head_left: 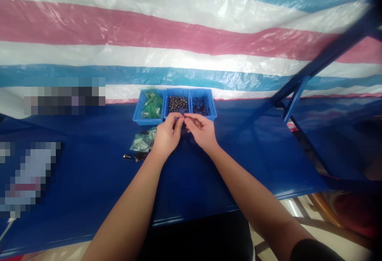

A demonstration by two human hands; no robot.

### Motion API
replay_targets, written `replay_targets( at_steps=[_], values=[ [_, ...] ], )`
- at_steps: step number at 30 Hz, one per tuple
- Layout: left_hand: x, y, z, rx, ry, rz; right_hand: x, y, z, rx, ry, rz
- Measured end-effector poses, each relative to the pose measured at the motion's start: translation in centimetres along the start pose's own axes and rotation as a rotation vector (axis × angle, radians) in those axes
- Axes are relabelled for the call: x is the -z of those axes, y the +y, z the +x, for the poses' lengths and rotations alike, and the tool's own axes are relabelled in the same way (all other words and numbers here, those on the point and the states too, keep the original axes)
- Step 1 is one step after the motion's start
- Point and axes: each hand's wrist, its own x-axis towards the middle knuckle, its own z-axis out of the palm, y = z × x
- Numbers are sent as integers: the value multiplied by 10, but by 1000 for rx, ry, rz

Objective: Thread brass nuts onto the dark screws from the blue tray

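My left hand (168, 133) and my right hand (203, 130) meet fingertip to fingertip just in front of three blue bins. Both are closed in a pinch, and whatever sits between the fingers is too small to make out. The middle bin holds many small brassy metal fittings (178, 104). Dark screw-like pieces (200, 106) lie in the right bin (213, 111). Green-tinted plastic bags (152, 106) fill the left bin (135, 117). Beside my left wrist lie more small clear bags (141, 142) with pale pieces inside, and some loose dark and brass parts (140, 157).
The blue table (191, 189) runs across the view, its front edge near my body. A striped plastic sheet (179, 26) hangs behind it. A blue metal frame (322, 58) slants down at the right. A blurred-out object with a cable (32, 173) lies at the left.
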Motion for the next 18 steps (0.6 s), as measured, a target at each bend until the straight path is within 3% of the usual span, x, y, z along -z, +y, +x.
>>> replay_targets(
  at_steps=[18],
  values=[
    [2,8,-2,-29,7,-55,1,-7,0,-16,24,-27]
  ],
)
